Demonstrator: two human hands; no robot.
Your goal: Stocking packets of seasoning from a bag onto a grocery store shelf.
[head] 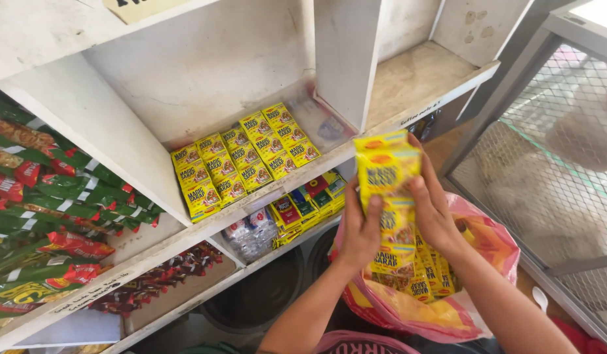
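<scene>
A white wooden shelf (87, 111) stands in a small shop, with a wire mesh door (552, 164) off to the right. On the middle shelf board, rows of small yellow packets (241, 164) lie flat, side by side. To the right of them, behind the upright board, the shelf is bare wood. On the left, green and red snack bags (47, 196) are piled up. Lower down sit more small packets (310, 203) in yellow, red and green, and some clear bags (251, 233).

Both hands hold up a long yellow strip (388, 196) of joined packets, just like the ones on the shelf. The left hand (359, 233) pinches it from the left, thumb in front. The right hand (431, 206) grips it from the right, fingers curled round the edge. The strip hangs down into a pink and yellow plastic bag (493, 242), where more of the same packets are bunched up.

It looks like the strip is coming out of the bag, and it sits in front of the shelf edge, near the yellow rows. I think the step here is getting packets ready. The strip is floppy, so both hands need a firm hold, and the packets must lie flat to fit next to the neat rows.
</scene>
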